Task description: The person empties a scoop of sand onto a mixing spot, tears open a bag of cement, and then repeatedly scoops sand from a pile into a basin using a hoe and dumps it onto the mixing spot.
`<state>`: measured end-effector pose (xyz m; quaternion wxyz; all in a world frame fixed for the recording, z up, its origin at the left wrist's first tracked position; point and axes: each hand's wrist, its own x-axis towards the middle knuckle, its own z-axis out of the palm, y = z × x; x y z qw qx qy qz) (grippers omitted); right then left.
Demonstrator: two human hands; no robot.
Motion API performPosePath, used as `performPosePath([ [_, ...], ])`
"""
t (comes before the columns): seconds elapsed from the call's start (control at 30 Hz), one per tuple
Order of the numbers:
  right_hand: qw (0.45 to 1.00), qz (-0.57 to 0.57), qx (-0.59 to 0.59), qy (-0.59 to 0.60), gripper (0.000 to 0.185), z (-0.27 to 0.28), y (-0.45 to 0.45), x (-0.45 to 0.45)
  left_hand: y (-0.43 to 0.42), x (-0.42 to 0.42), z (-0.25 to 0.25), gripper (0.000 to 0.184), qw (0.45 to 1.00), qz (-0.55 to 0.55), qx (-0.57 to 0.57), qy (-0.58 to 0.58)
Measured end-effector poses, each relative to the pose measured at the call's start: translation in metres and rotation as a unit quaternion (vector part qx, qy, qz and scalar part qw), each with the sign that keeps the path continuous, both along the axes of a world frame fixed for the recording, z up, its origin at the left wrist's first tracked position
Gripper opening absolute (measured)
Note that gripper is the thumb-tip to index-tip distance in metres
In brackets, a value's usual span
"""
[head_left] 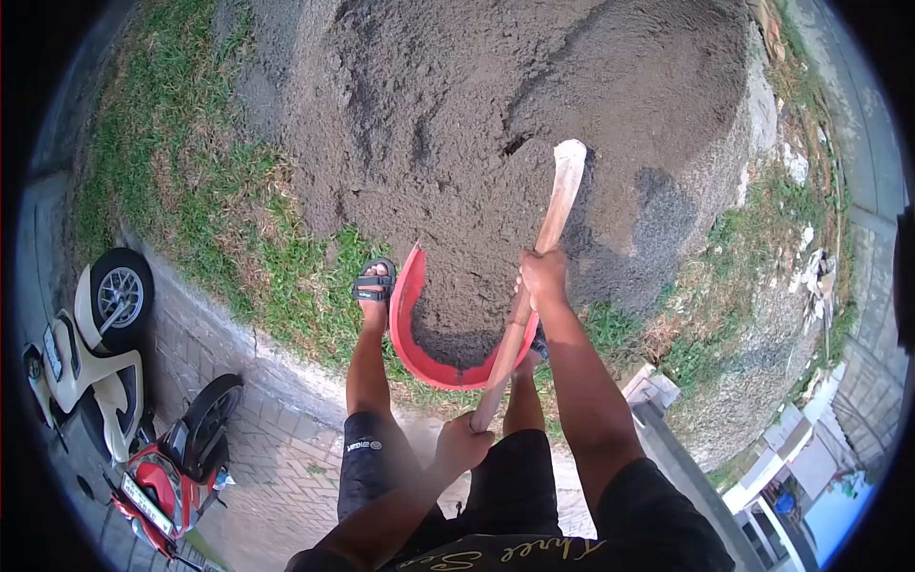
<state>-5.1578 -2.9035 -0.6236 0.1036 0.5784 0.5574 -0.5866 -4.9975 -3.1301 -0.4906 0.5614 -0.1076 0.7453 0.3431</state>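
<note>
My right hand (543,276) is wrapped round the middle of a long wooden handle, which looks like that of a hoe (553,224). Lower down, near my thighs, my left hand (464,445) grips the same handle close to its near end. The far end is whitish and meets the sand pile (610,57); any blade there is hidden. Under the handle lies a red curved tub (410,348), its rim showing as a U with the open side toward the pile. Grey sand (457,329) lies inside it.
My sandalled foot (376,279) stands left of the tub; the other is mostly hidden behind the handle and tub. Grass (257,238) borders the pile. Two motorbikes stand at left, one cream (91,367), one red (157,486). Rubble (818,281) lies at right.
</note>
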Motion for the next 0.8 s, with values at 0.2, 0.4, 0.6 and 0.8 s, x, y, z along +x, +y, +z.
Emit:
performPosePath([
  [0.2, 0.997, 0.017, -0.038, -0.072, 0.028, 0.053, -0.083, 0.087, -0.059, 0.057, 0.099, 0.023, 0.944, 0.149, -0.023, -0.294],
  [0.4, 1.0, 0.014, -0.004, 0.026, 0.034, 0.099, -0.049, 0.019, -0.037, 0.024, 0.075, 0.029, 0.998, 0.02, -0.012, -0.056],
  [0.6, 0.934, 0.05, 0.223, 0.273, 0.022, 0.172, 0.046, -0.167, 0.062, -0.145, -0.036, 0.022, 0.953, 0.07, 0.194, 0.223],
  [0.8, 0.885, 0.14, 0.396, 0.2, 0.027, 0.087, 0.073, -0.256, 0.096, -0.204, -0.116, 0.025, 0.964, 0.119, 0.204, 0.122],
])
